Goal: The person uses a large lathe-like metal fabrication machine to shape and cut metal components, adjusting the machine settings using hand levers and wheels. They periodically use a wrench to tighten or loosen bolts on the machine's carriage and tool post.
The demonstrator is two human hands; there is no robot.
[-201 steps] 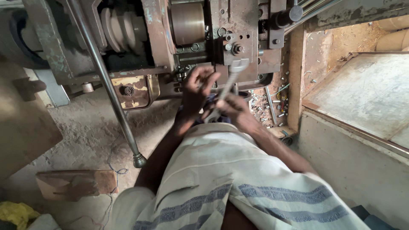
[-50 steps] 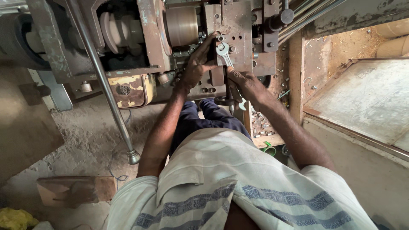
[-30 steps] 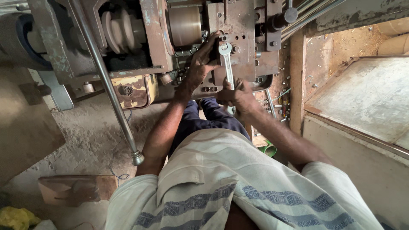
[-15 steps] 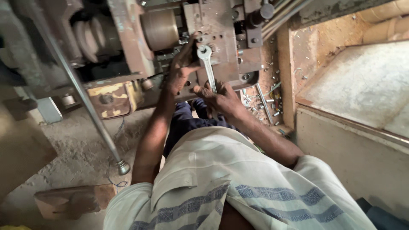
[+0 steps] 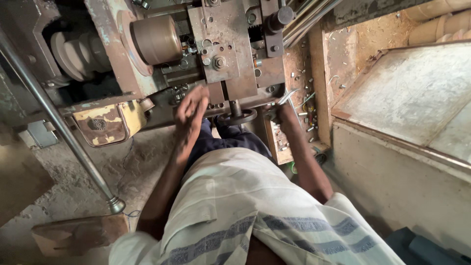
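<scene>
Soft daylight comes from the right, brightening the pale slab [image 5: 417,93] and leaving the machine's [image 5: 216,54] recesses at the far left in deep shadow. The left hand [image 5: 191,105] smears with motion blur, while the right hand [image 5: 284,110] is a little sharper. Straight edges bow towards the corners, and there is no harsh glare

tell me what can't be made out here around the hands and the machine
Head view only:
- Left hand: motion-blurred, so whether it touches the machine is unclear.
- Right hand: its grip on the wrench is mostly hidden; the tool's lower end is covered.
- Small handwheel: partly hidden behind the machine's edge.
</scene>
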